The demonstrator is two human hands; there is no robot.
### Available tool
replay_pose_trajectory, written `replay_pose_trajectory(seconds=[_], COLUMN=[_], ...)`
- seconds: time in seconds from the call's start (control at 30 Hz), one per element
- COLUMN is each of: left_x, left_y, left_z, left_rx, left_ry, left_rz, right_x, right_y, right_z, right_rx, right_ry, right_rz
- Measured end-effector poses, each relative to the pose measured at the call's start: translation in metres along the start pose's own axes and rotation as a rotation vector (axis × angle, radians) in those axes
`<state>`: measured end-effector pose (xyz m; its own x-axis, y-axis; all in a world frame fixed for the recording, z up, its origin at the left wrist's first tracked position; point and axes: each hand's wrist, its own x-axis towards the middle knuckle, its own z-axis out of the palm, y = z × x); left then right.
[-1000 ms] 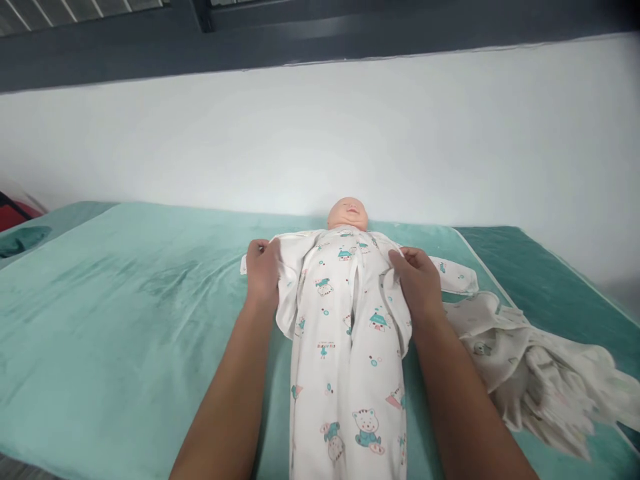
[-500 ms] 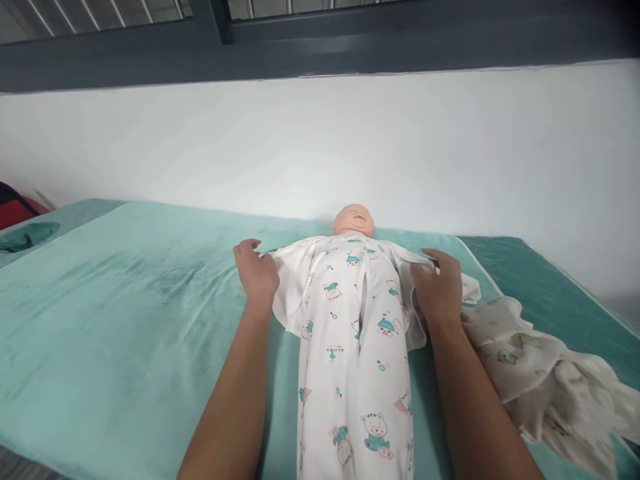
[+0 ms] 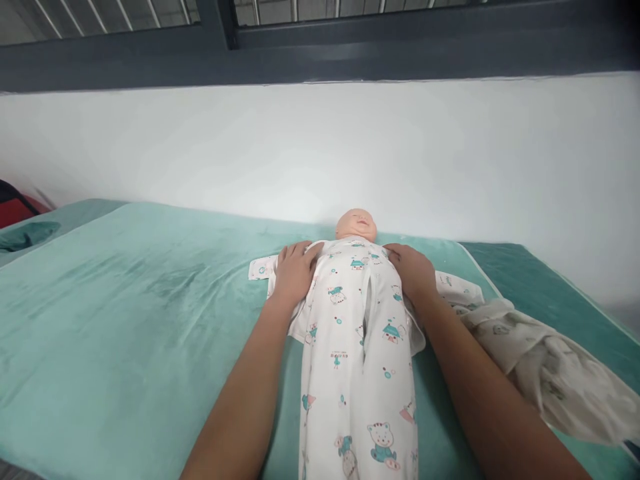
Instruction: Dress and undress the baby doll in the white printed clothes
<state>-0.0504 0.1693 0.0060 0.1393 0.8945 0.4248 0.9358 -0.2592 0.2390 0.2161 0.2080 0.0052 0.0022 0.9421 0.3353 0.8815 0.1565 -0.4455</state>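
Note:
A baby doll (image 3: 357, 224) lies on its back, its head toward the wall. White baby pyjamas (image 3: 357, 387) with teal and pink animal prints lie over its body, the long legs running toward me. My left hand (image 3: 295, 272) rests on the shoulder at the left, fingers stretched out flat over the cloth. On the opposite shoulder lies my right hand (image 3: 413, 270), its fingers extended on the fabric and partly hidden. A sleeve (image 3: 261, 268) sticks out past my left hand, and the other sleeve (image 3: 459, 288) reaches out at the right.
Crumpled pale printed cloth (image 3: 555, 373) lies right of my right forearm. Everything rests on a green bedspread (image 3: 125, 347). A white wall (image 3: 200, 153) stands behind, below a dark window frame (image 3: 400, 53). Something red and black (image 3: 15, 205) is at the far left.
Both hands have moved inward from the outer sleeves onto the doll's shoulders. The sleeves now lie spread out to either side. The crumpled cloth at the right has shifted slightly.

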Motion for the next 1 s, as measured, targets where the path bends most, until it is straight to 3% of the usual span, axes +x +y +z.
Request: replay_pose_trajectory(seconds=[0.2, 0.3, 0.4, 0.53, 0.6, 0.7, 0.8, 0.9, 1.0], left_x=[0.001, 0.001, 0.002, 0.003, 0.003, 0.003, 0.003, 0.003, 0.003], left_y=[-0.009, -0.012, -0.013, -0.011, -0.01, -0.009, -0.008, -0.009, -0.011], left_z=[-0.003, -0.004, -0.004, -0.003, -0.003, -0.004, -0.005, -0.005, -0.004], left_rx=[0.045, 0.057, 0.057, 0.051, 0.047, 0.036, 0.035, 0.032, 0.034], left_ry=[0.014, 0.0, -0.011, 0.006, 0.014, 0.019, 0.023, 0.014, 0.01], left_rz=[-0.122, -0.219, -0.249, -0.268, -0.278, -0.29, -0.297, -0.307, -0.317], right_x=[0.026, 0.032, 0.029, 0.013, 0.003, -0.004, 0.007, 0.025, 0.036], right_y=[0.03, 0.051, 0.053, 0.011, -0.023, -0.076, -0.119, -0.148, -0.165], right_z=[0.001, 0.001, -0.006, -0.026, -0.034, -0.034, -0.022, -0.008, 0.004], right_rx=[0.001, 0.054, 0.075, 0.145, 0.246, 0.304, 0.094, -0.201, -0.318], right_ry=[-0.078, -0.114, -0.083, 0.133, 0.123, -0.098, -0.337, -0.533, -0.614], right_rz=[0.141, 0.169, 0.123, -0.079, -0.148, -0.327, -0.448, -0.483, -0.508])
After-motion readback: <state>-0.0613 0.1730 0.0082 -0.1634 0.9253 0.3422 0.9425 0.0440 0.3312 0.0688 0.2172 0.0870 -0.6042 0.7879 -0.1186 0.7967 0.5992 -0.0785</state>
